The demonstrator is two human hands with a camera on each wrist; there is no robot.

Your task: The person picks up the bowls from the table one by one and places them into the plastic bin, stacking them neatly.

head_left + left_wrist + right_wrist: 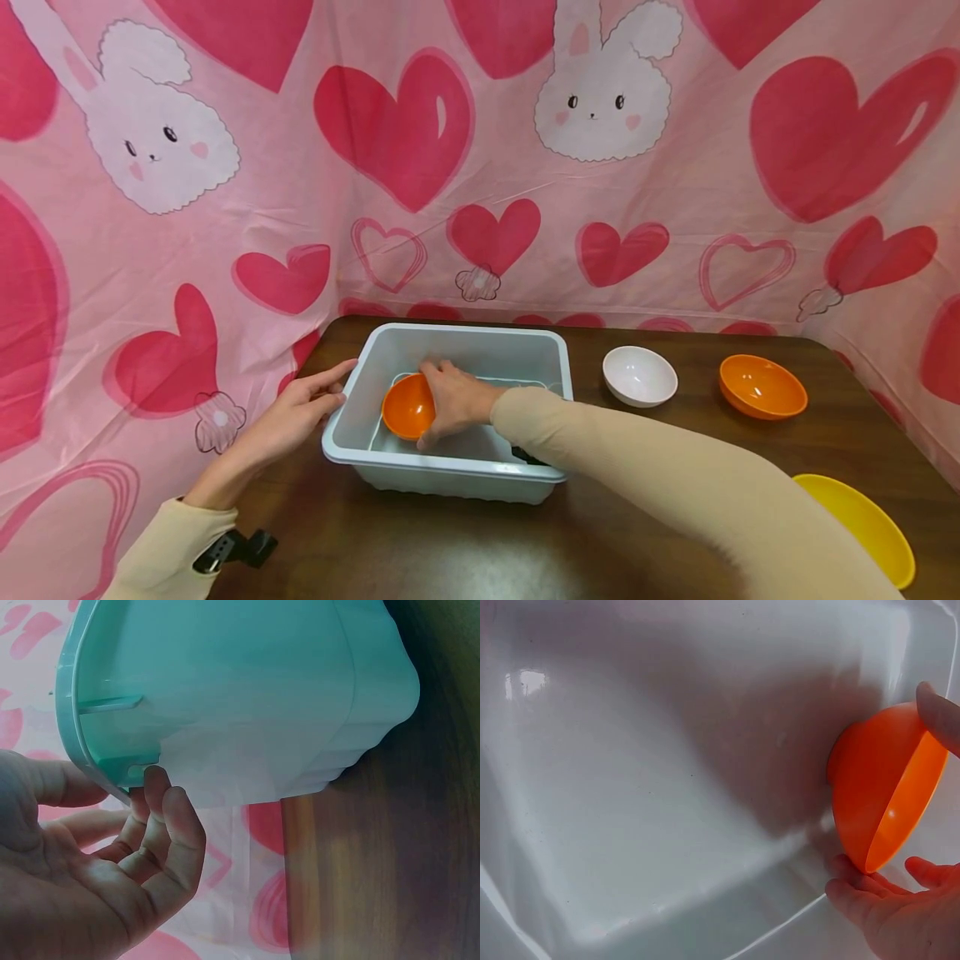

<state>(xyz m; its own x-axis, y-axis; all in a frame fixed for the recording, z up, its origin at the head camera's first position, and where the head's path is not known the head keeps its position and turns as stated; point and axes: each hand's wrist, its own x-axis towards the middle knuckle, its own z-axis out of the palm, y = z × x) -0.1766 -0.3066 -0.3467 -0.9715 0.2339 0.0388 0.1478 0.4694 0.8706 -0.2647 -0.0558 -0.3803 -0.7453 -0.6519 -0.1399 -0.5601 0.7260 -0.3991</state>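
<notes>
A small orange bowl (406, 407) is inside a grey plastic basin (450, 469), toward its left side. My right hand (459, 398) reaches in and holds this bowl by opposite sides of its rim. In the right wrist view the orange bowl (877, 780) sits between thumb and fingers, tilted in that picture, its foot near the basin floor (652, 802). At the basin's left end, my left hand (296, 412) grips the rim. The left wrist view has its fingers (184, 832) curled beneath the rim of the basin (225, 697).
To the right of the basin, a white bowl (640, 377) and another orange bowl (762, 387) stand on the dark wooden table (420, 542). A yellow bowl (862, 529) lies nearer, partly behind my right sleeve. Pink heart-patterned cloth (480, 183) hangs behind and at both sides.
</notes>
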